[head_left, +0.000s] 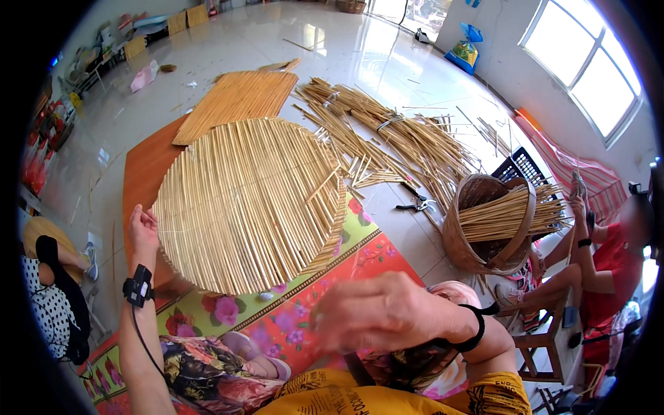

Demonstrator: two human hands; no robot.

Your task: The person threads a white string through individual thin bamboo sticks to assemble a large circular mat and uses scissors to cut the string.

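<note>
One round reed mat should be light, stiff, brittle, best held by opposite edges; whether my left hand beside it or blurred right hand is clamped, I cannot tell.

A bright room, its glossy floor tiles gleaming.
From here I see daylight filling the white-framed window, the pale wall, a wooden stool.

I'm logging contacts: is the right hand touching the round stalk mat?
Apart: the head view shows floral sheet between the right hand and the round stalk mat.
</note>
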